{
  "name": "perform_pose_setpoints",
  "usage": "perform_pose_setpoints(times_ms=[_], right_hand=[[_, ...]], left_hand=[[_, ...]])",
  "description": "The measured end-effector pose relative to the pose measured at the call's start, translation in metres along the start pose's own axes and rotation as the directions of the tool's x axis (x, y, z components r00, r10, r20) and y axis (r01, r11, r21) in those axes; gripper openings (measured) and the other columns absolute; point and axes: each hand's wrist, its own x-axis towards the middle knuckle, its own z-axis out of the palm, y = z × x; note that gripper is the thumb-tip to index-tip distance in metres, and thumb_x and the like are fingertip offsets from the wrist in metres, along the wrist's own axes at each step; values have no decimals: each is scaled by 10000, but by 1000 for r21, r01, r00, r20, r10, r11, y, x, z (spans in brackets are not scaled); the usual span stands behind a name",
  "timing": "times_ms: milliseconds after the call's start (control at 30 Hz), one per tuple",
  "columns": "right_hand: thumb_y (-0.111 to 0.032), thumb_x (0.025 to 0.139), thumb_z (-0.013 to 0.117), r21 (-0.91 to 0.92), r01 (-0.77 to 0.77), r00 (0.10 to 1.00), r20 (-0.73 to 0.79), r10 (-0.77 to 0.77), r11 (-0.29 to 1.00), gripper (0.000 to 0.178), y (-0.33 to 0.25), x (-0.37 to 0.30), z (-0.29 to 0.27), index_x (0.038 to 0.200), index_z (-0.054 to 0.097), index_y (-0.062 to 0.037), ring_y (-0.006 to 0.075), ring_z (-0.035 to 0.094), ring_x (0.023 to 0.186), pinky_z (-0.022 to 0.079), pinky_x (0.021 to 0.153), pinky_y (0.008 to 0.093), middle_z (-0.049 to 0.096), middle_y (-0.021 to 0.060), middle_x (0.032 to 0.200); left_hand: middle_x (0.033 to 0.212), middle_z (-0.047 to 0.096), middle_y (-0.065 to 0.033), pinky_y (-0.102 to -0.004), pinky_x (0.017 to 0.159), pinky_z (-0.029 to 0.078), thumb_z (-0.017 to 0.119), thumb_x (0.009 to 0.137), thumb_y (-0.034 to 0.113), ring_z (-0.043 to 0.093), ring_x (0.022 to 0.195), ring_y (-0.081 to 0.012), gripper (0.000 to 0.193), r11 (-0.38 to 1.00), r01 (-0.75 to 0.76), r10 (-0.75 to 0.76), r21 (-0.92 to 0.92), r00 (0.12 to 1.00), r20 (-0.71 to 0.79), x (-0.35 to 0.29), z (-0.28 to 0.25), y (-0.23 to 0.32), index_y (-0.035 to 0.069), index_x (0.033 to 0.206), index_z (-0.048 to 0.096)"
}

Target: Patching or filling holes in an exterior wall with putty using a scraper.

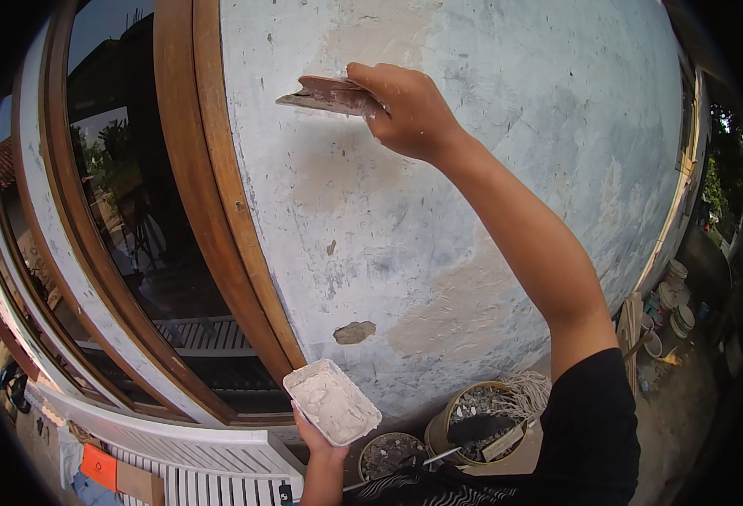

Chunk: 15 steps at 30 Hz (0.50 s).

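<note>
My right hand [413, 110] is raised to the upper part of a weathered white wall [506, 160], fingers wrapped round a putty knife [327, 95]. The blade's wide edge points left and looks close to or against the wall; exact contact I cannot tell. Pale beige putty is smeared on the tool and my fingers. Low by the window corner, my left hand [321, 443] supports a small rectangular tub [306, 370] from below. Thick beige putty [335, 405] fills it. Beige patches [455, 308] mark the wall, and a chipped hole [354, 332] shows near its bottom.
A brown wooden window frame [211, 169] with dark glass [139, 228] borders the wall on the left. Below is a white slatted bench [198, 487] with an orange box [99, 466]. Rubble-filled buckets [433, 434] stand at the wall's foot; more buckets [681, 320] lie far right.
</note>
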Motion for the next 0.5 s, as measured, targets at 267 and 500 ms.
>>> perform_pose_setpoints(times_ms=[267, 500], right_hand=[[19, 820, 604, -70, -89, 985, -153, 78, 994, 237, 55, 34, -10, 1045, 631, -53, 404, 659, 776, 538, 704, 437, 690, 197, 856], [-120, 922, 595, -207, -355, 864, -446, 235, 912, 119, 104, 72, -44, 928, 613, -2, 415, 689, 865, 537, 739, 486, 721, 178, 896]], left_hand=[[1320, 636, -76, -507, 1005, 510, 334, 1010, 587, 629, 1175, -324, 619, 1000, -12, 11, -16, 1000, -15, 0, 1, 1, 152, 1396, 546], [1373, 601, -77, -526, 1036, 486, 313, 1012, 611, 597, 1221, -345, 651, 999, -41, 41, -24, 999, 28, 2, -12, 10, 153, 1427, 517]])
